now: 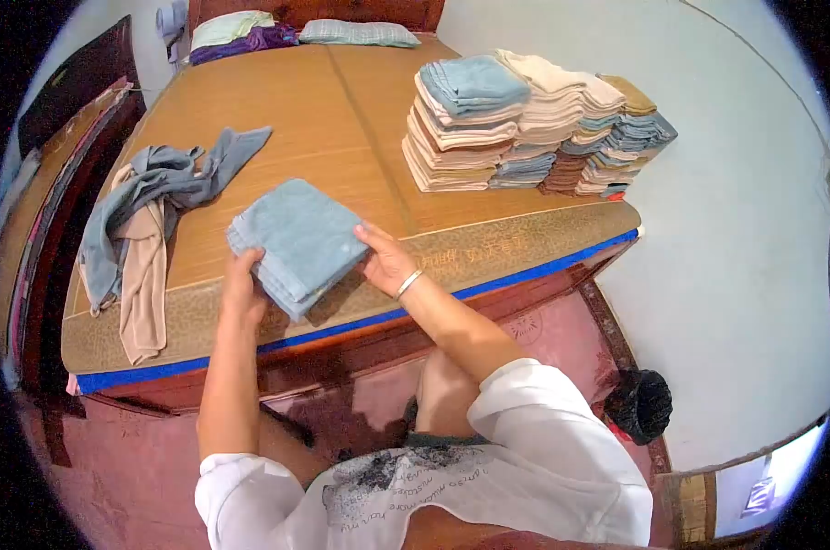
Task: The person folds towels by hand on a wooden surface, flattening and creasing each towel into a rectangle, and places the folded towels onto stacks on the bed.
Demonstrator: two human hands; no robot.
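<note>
A folded blue cloth (300,240) is held between both hands above the front part of the mat-covered bed (286,101). My left hand (242,282) grips its near left edge, thumb on top. My right hand (385,260), with a silver bracelet at the wrist, grips its right corner; some of its fingers are hidden under the cloth. To the left, a crumpled grey-blue cloth (172,183) and a beige cloth (144,289) lie loosely together, hanging toward the front edge. Stacks of folded cloths (534,124) in blue, cream, brown and mustard stand on the right side of the bed.
A plaid pillow (360,34) and a purple cloth (245,43) lie at the far end by the headboard. The wall (708,183) rises on the right. A black bag (638,407) stands on the floor at the lower right. A dark frame is on the left.
</note>
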